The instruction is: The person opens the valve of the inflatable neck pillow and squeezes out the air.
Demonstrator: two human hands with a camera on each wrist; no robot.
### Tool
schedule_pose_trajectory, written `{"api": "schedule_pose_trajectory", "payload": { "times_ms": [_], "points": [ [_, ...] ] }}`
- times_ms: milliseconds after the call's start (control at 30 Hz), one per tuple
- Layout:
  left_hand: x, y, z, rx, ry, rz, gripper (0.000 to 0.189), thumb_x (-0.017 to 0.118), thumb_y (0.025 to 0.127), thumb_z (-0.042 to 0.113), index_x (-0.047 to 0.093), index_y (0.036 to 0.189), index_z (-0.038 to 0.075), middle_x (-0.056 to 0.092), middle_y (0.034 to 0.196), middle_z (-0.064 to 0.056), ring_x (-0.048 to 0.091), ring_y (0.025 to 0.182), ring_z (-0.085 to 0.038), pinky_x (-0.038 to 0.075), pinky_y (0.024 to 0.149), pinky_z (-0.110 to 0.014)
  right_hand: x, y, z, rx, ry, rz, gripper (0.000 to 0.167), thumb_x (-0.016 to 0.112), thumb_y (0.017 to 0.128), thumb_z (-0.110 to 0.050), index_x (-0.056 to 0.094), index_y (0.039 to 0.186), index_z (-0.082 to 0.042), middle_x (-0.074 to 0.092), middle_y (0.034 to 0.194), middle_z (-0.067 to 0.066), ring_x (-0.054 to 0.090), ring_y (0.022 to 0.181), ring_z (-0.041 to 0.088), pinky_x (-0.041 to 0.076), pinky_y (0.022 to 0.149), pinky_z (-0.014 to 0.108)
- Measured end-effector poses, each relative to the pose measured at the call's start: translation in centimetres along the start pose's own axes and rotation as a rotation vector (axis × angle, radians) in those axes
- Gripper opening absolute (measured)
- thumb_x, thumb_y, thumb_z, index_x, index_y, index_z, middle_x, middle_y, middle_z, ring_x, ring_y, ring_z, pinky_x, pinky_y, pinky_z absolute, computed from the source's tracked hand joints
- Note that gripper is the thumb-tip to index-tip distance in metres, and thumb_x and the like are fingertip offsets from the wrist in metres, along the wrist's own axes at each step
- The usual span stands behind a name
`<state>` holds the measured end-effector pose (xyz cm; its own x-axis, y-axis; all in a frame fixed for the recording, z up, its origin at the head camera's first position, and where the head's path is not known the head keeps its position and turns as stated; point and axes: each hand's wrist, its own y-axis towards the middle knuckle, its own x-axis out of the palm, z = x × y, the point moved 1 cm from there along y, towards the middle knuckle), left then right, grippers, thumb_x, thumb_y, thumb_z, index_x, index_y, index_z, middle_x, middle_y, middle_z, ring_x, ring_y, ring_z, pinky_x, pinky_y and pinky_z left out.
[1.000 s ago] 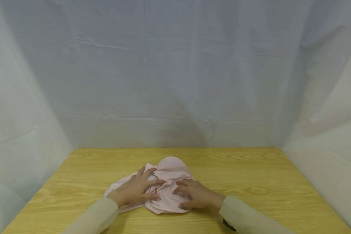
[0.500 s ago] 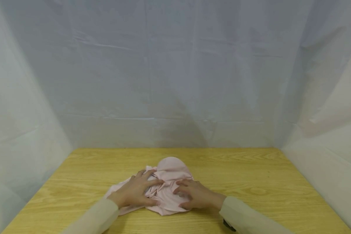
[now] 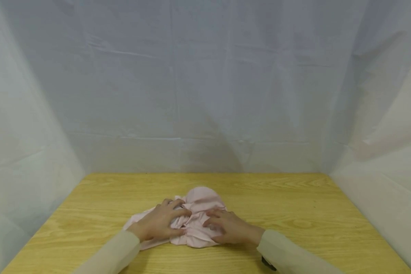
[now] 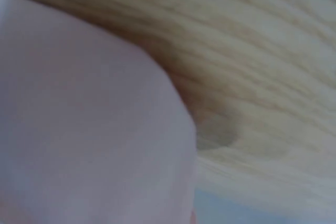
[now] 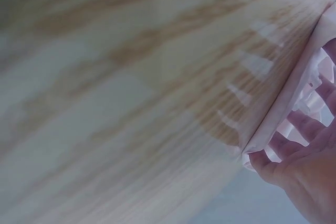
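Observation:
A crumpled pale pink cloth (image 3: pixel 203 198) with a rounded, brim-like far end lies at the front middle of the table. My left hand (image 3: pixel 159 223) grips its left part from above, fingers spread and bent, with creases bunched beside the thumb. From the right, my right hand (image 3: pixel 230 229) curls its fingers and thumb on the other side of the cloth. In the right wrist view, that hand (image 5: pixel 307 174) has its thumb at the cloth's edge. A large blurred pale surface fills much of the left wrist view; I cannot tell whether it is cloth or sleeve.
The light wooden table (image 3: pixel 287 205) extends on both sides of the hands. Pale sheeting (image 3: pixel 205 95) hangs behind it and along its left and right sides. A dark band (image 3: pixel 268 263) shows beneath the right sleeve.
The cloth's rounded far end has drawn slightly nearer and its front edge has pulled in. More folds have bunched between the hands, whose positions barely differ.

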<state>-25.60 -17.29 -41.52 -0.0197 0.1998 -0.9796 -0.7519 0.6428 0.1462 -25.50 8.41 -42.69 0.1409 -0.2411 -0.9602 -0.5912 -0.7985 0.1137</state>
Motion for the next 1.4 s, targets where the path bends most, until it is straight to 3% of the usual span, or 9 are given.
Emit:
{"api": "schedule_pose_trajectory", "payload": {
  "times_ms": [200,433,567,733,900,1000,1133,1233,1400],
  "points": [
    [-0.4,0.4,0.2,-0.025,-0.021,-0.055,0.061,0.060,0.077,0.058,0.044,0.132,0.034,0.042,0.132,0.000,0.044,0.113,-0.033,0.044,0.083,-0.055,0.0,0.0,0.3,-0.012,0.012,0.004,0.036,0.064,0.082,-0.029,0.058,0.117,-0.022,0.045,0.137,0.008,0.043,0.125,0.027,0.042,0.091,0.053],
    [-0.8,0.7,0.6,-0.135,-0.079,-0.116,0.093,0.064,0.072,0.060,0.013,0.146,0.037,0.037,0.139,-0.006,0.043,0.114,-0.035,0.040,0.088,-0.060,0.0,0.0,0.4,0.015,0.072,-0.043,0.031,0.053,0.089,-0.033,0.057,0.119,-0.023,0.043,0.139,0.007,0.038,0.129,0.026,0.036,0.097,0.056],
    [-1.0,0.9,0.8,-0.168,-0.088,-0.136,0.093,0.066,0.069,0.061,0.020,0.145,0.033,0.038,0.136,-0.005,0.042,0.111,-0.032,0.040,0.086,-0.060,0.0,0.0,0.5,0.032,0.115,-0.069,0.033,0.049,0.091,-0.039,0.057,0.119,-0.024,0.040,0.141,0.006,0.037,0.130,0.027,0.033,0.099,0.058],
    [-0.9,1.2,0.6,-0.174,-0.074,-0.148,0.088,0.065,0.068,0.064,0.034,0.141,0.026,0.041,0.128,-0.002,0.040,0.110,-0.028,0.042,0.083,-0.057,-0.2,-0.1,0.5,0.047,0.145,-0.091,0.039,0.054,0.087,-0.045,0.057,0.120,-0.024,0.038,0.143,0.007,0.037,0.129,0.030,0.030,0.100,0.061],
    [-0.7,1.4,0.5,-0.168,-0.073,-0.135,0.081,0.067,0.066,0.063,0.046,0.134,0.023,0.042,0.122,-0.001,0.040,0.109,-0.026,0.044,0.080,-0.052,-0.4,-0.2,0.3,0.051,0.138,-0.092,0.043,0.058,0.084,-0.046,0.057,0.119,-0.023,0.039,0.143,0.007,0.037,0.130,0.030,0.028,0.101,0.061],
    [-0.6,1.4,0.5,-0.160,-0.075,-0.125,0.078,0.067,0.067,0.061,0.049,0.130,0.020,0.040,0.126,-0.003,0.039,0.111,-0.028,0.043,0.080,-0.055,-0.4,-0.2,0.3,0.030,0.113,-0.075,0.043,0.059,0.083,-0.046,0.057,0.119,-0.022,0.040,0.142,0.007,0.038,0.129,0.029,0.030,0.101,0.060],
    [-0.5,1.4,0.5,-0.158,-0.089,-0.128,0.078,0.067,0.067,0.061,0.050,0.130,0.019,0.028,0.145,-0.001,0.038,0.115,-0.029,0.041,0.083,-0.061,-0.3,-0.3,0.4,0.003,0.099,-0.055,0.043,0.060,0.082,-0.044,0.058,0.118,-0.021,0.041,0.141,0.009,0.039,0.128,0.030,0.031,0.100,0.060],
    [-0.4,1.5,0.4,-0.162,-0.087,-0.144,0.086,0.065,0.067,0.064,0.041,0.137,0.020,0.021,0.151,0.005,0.038,0.114,-0.027,0.040,0.085,-0.062,-0.2,-0.3,0.5,0.011,0.102,-0.062,0.043,0.060,0.082,-0.045,0.057,0.119,-0.022,0.040,0.142,0.008,0.037,0.130,0.029,0.030,0.101,0.060],
    [-0.6,1.4,0.4,-0.182,-0.094,-0.155,0.089,0.066,0.067,0.063,0.036,0.140,0.022,0.035,0.146,0.004,0.039,0.112,-0.026,0.038,0.086,-0.064,0.0,-0.2,0.5,0.028,0.104,-0.076,0.043,0.060,0.082,-0.046,0.057,0.119,-0.024,0.038,0.144,0.006,0.036,0.131,0.028,0.029,0.103,0.059]
  ]
}}
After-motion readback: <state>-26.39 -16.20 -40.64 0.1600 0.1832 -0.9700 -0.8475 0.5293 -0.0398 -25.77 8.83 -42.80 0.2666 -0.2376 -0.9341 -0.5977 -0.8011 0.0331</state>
